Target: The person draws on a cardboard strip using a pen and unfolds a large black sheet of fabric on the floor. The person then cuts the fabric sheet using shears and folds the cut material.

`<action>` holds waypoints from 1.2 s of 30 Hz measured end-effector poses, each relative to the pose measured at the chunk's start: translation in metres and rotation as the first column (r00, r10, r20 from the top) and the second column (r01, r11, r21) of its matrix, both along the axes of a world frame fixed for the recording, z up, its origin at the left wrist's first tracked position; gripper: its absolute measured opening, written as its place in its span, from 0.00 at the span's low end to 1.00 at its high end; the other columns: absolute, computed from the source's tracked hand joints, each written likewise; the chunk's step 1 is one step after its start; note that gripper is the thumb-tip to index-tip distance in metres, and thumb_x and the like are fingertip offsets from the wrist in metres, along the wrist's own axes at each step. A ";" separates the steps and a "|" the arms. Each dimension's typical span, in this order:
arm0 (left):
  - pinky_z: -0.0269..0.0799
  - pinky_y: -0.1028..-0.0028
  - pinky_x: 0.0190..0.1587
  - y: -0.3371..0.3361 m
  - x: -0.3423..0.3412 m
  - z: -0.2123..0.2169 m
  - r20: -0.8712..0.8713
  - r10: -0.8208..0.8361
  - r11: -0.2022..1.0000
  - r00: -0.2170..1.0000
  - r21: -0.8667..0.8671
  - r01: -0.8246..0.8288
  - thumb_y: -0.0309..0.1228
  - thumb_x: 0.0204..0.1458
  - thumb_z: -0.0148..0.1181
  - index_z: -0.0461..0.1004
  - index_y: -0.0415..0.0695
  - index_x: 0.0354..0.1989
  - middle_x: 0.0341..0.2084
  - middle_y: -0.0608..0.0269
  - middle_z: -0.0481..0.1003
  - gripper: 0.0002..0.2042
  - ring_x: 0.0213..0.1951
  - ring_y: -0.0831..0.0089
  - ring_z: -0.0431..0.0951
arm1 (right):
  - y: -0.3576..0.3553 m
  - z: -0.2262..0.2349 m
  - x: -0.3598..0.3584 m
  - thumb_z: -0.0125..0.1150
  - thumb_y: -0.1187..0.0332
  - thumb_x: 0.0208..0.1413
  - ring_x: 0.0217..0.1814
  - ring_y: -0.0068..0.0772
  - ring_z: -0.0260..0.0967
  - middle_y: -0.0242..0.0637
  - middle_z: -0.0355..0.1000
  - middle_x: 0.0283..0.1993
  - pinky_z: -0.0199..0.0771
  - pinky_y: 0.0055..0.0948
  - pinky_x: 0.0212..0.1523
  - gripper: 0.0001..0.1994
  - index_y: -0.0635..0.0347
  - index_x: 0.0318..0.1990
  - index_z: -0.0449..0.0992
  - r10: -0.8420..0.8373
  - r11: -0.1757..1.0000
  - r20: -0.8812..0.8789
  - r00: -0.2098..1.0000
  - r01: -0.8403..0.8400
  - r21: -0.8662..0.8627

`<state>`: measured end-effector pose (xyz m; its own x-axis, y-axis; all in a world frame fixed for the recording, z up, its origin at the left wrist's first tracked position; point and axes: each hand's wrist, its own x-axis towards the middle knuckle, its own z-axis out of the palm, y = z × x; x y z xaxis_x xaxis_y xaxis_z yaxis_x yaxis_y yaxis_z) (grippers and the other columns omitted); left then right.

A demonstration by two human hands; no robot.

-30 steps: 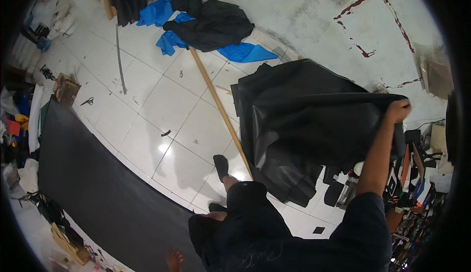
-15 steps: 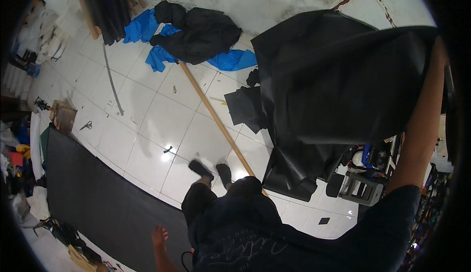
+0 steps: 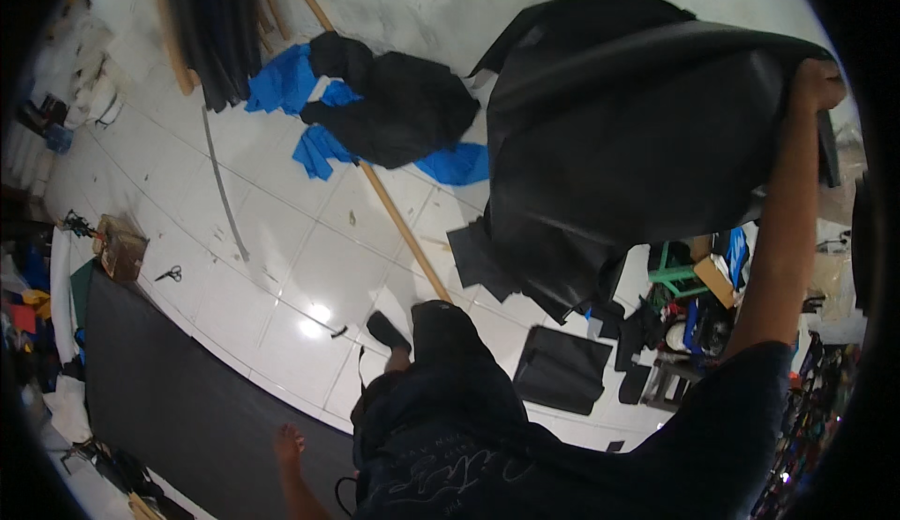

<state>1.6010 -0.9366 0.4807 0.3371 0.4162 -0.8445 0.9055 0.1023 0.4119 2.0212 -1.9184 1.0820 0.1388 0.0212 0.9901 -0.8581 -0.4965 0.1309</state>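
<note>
My right hand (image 3: 817, 85), at the end of a raised arm, is closed on the edge of a large black sheet (image 3: 637, 135) that looks like synthetic leather. The sheet hangs in broad folds over the floor on the right. Low on the left, my left hand (image 3: 292, 439) is empty, its fingers loosely bent and slightly apart. It is above a long dark panel (image 3: 206, 370), and I cannot tell whether it touches it.
A wooden pole (image 3: 403, 229) lies across the tiled floor (image 3: 291, 220), below blue and black cloth (image 3: 403, 107). Scissors (image 3: 169, 274), a cardboard box (image 3: 122, 246) and dark rolls (image 3: 211, 32) are on the left. A folded black piece (image 3: 562, 370) and a green stool (image 3: 675, 274) are at right.
My right hand has lifted the black sheet and drawn it inward, uncovering the folded black piece and the green stool. My legs have shifted. The left hand stays low and empty.
</note>
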 end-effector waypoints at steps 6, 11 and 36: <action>0.66 0.75 0.26 0.025 0.108 0.023 0.178 -0.082 0.994 0.981 0.080 0.069 0.38 0.59 0.53 0.70 0.40 0.50 0.29 0.62 0.73 0.17 0.24 0.75 0.70 | 0.121 -0.181 0.073 0.44 0.56 0.64 0.56 0.61 0.64 0.59 0.68 0.52 0.62 0.45 0.58 0.23 0.71 0.51 0.69 0.689 0.664 0.113 0.716 -0.686 0.297; 0.68 0.76 0.25 -0.019 0.146 0.050 0.120 0.014 0.989 0.993 0.145 -0.031 0.39 0.59 0.55 0.72 0.38 0.49 0.27 0.63 0.74 0.17 0.24 0.77 0.71 | 0.145 -0.353 0.098 0.48 0.69 0.63 0.53 0.60 0.64 0.56 0.67 0.49 0.63 0.45 0.53 0.13 0.71 0.48 0.68 0.748 0.577 -0.086 0.658 -0.582 0.572; 0.70 0.74 0.36 0.098 0.094 -0.001 0.117 0.577 0.804 0.809 0.093 -0.587 0.40 0.53 0.61 0.75 0.38 0.44 0.30 0.60 0.77 0.18 0.31 0.76 0.75 | 0.784 -0.678 0.293 0.59 0.59 0.59 0.29 0.25 0.70 0.32 0.73 0.31 0.67 0.25 0.28 0.16 0.63 0.46 0.75 0.813 0.032 0.395 -0.428 0.710 0.703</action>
